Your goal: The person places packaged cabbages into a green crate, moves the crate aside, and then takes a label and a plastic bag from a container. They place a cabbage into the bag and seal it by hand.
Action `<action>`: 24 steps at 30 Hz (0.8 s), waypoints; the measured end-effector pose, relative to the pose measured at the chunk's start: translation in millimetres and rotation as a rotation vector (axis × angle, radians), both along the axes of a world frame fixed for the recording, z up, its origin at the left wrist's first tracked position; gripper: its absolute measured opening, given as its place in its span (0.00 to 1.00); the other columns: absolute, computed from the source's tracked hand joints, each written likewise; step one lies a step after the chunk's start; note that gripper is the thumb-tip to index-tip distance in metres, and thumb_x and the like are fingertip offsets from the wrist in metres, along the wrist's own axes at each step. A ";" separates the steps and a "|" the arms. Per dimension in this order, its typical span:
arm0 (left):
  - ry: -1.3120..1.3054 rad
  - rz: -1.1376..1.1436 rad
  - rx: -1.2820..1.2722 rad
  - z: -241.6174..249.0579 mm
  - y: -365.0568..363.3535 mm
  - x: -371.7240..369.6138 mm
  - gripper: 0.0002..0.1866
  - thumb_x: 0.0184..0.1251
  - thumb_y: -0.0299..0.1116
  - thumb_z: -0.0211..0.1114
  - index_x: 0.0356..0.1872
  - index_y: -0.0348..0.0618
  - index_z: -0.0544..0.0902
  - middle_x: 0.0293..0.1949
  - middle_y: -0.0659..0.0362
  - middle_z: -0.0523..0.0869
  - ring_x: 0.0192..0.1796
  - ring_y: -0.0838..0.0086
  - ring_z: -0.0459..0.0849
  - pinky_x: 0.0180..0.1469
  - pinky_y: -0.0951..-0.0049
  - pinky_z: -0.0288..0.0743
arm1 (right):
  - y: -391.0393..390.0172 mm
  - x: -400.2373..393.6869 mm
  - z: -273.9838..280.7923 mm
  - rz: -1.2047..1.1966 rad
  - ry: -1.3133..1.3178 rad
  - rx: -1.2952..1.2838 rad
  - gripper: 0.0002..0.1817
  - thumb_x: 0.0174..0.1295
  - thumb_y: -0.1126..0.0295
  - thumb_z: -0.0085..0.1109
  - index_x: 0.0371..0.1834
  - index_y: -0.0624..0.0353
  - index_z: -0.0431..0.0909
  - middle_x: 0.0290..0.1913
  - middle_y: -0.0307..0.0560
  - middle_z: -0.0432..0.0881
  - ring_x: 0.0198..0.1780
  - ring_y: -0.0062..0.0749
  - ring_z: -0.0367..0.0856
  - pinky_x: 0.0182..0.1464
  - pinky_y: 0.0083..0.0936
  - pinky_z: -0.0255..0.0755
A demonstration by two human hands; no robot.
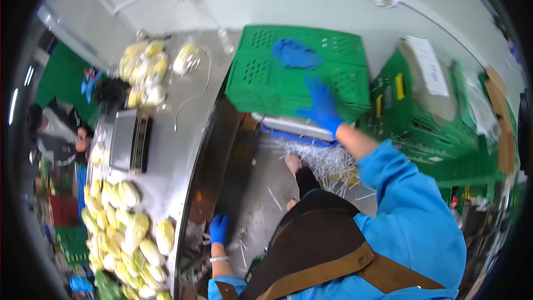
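Note:
My right hand (322, 106), in a blue glove, is spread over the front edge of a green perforated crate (266, 80); whether it touches the crate I cannot tell. A crumpled blue glove or cloth (297, 54) lies on top of that crate. Low beside the metal table (186, 116), my left hand (219, 229), also gloved in blue, hangs with its fingers partly hidden and blurred. On the table, a heap of pale yellow cabbages (127, 239) is nearest to it.
Wrapped cabbages (145, 66) and a grey machine (130, 140) stand on the table. Another green crate (427, 128) holds bags and paper at the right. White strips (327, 164) litter the floor. A person (55, 130) is across the table at the left.

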State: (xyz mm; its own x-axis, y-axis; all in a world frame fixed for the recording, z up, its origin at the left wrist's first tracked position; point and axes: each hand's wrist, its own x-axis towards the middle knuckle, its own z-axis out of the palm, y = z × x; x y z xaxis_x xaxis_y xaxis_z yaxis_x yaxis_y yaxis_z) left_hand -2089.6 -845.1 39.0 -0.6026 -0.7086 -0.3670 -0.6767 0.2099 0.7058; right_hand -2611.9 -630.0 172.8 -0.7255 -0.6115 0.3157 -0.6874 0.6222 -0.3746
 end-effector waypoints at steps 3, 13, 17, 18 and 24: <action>0.014 0.131 -0.096 0.8 22.3 10.5 0.22 0.63 0.37 0.64 0.55 0.37 0.78 0.47 0.47 0.85 0.51 0.59 0.82 0.55 0.65 0.72 | -61.3 -103.5 5.6 0.085 0.180 -0.090 0.54 0.43 0.46 0.73 0.73 0.47 0.55 0.71 0.56 0.57 0.68 0.61 0.58 0.63 0.54 0.61; 0.131 0.308 0.589 31.0 71.7 -149.1 0.31 0.66 0.36 0.64 0.68 0.42 0.66 0.58 0.51 0.78 0.56 0.68 0.79 0.57 0.72 0.73 | -178.3 -165.9 -26.0 0.735 0.555 0.903 0.11 0.61 0.69 0.51 0.46 0.53 0.76 0.41 0.43 0.78 0.42 0.28 0.76 0.40 0.29 0.70; 0.667 0.527 1.114 61.1 50.8 -244.2 0.32 0.68 0.35 0.61 0.71 0.44 0.60 0.66 0.56 0.69 0.63 0.66 0.73 0.59 0.63 0.73 | -132.8 -22.6 -117.4 0.983 -1.105 0.121 0.16 0.66 0.70 0.53 0.57 0.61 0.73 0.53 0.47 0.78 0.54 0.32 0.77 0.55 0.30 0.72; 0.763 0.578 1.243 30.9 57.1 -251.1 0.32 0.68 0.35 0.61 0.71 0.44 0.60 0.66 0.55 0.69 0.64 0.65 0.71 0.61 0.60 0.71 | -136.9 23.6 -132.1 0.994 -1.334 0.190 0.19 0.66 0.74 0.53 0.60 0.64 0.71 0.59 0.50 0.76 0.59 0.35 0.75 0.60 0.31 0.70; 0.935 1.043 1.475 -24.1 -4.3 -232.5 0.26 0.68 0.41 0.57 0.64 0.41 0.68 0.63 0.53 0.70 0.64 0.58 0.70 0.67 0.49 0.62 | -188.0 150.0 -103.9 0.570 -2.059 -0.216 0.26 0.72 0.63 0.46 0.69 0.62 0.60 0.63 0.50 0.71 0.62 0.31 0.71 0.63 0.27 0.65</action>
State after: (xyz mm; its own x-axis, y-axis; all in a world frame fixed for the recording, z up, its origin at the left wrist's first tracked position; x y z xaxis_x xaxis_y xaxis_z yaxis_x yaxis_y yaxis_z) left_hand -2322.1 -849.4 14.9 -0.5542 -0.3542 -0.7532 0.4621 -0.8836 0.0755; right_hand -2462.0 -818.0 68.8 0.1623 -0.9024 -0.3992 0.6344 0.4053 -0.6582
